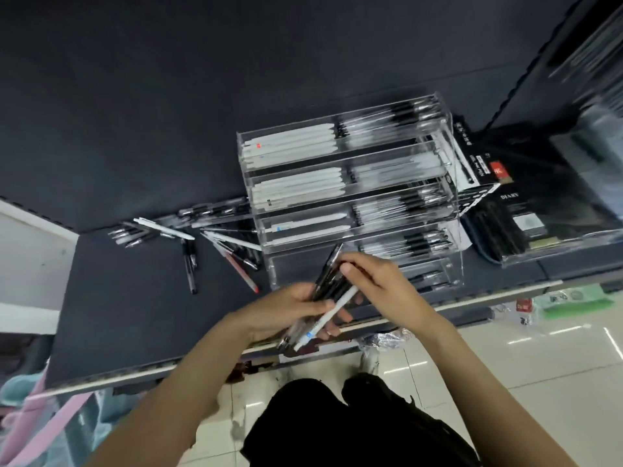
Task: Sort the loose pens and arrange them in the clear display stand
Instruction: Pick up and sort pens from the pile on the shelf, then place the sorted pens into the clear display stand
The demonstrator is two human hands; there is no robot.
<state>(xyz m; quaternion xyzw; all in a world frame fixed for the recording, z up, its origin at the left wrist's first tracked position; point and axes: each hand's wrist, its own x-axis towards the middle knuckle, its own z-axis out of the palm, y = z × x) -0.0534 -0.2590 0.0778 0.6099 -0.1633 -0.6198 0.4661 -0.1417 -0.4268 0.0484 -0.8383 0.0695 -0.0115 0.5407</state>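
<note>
Several pens sit bunched in my left hand (286, 311), mostly dark ones plus one white pen (328, 316), fingers curled round the bundle (323, 291). My right hand (374, 278) pinches the top of that bundle, thumb and fingers closed on it. I judge this the sorting step: next I must draw out one kind and lay it flat in a matching slot of the clear stand (350, 197), just beyond my hands. More loose pens (188, 237) lie left of it. Blur hides pen tips and the lowest slots' contents.
</note>
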